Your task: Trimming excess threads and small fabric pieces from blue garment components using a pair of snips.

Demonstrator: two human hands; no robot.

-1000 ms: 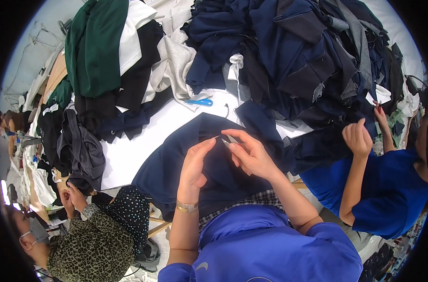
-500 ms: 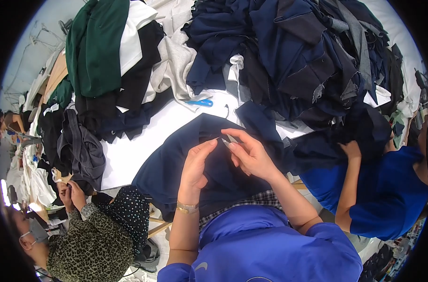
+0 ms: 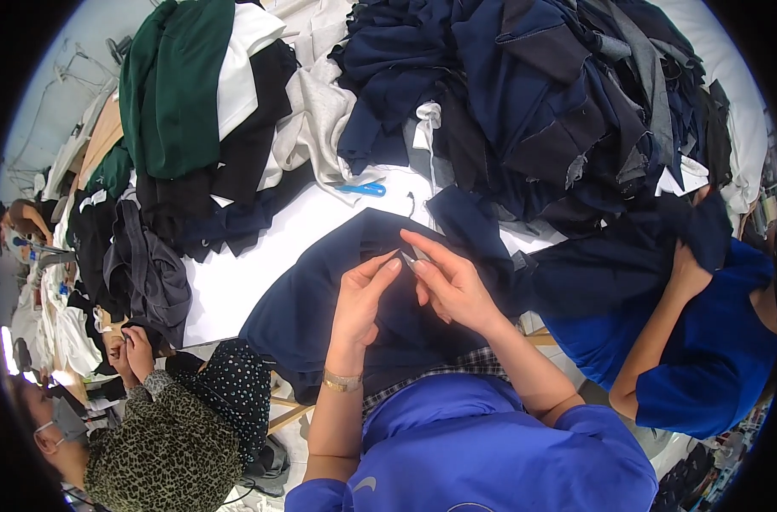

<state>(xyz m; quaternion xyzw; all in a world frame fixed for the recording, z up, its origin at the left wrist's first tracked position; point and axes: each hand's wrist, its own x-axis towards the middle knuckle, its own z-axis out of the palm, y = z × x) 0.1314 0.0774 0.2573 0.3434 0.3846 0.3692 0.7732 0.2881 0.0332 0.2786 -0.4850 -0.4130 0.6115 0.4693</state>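
A large dark navy garment (image 3: 307, 277) lies over the table's near edge and my lap. Above it, my right hand (image 3: 458, 292) grips small thread snips (image 3: 411, 257), whose grey pointed blades show between thumb and forefinger. Thumb and forefinger of my left hand (image 3: 359, 299) are pinched close to the tips of the blades. Whatever sits in that pinch is too small to make out.
Navy and dark cloth pieces (image 3: 534, 102) are heaped at the back right, with green cloth (image 3: 179, 94) at the back left. A blue-handled tool (image 3: 363, 189) lies on the white table (image 3: 222, 294). Co-workers sit on both sides, the right one holding dark cloth (image 3: 610, 264).
My hands stay almost in place, the left fingertips shifting slightly beside the blades. On the right, the co-worker's hand has moved right and lifted the dark cloth.
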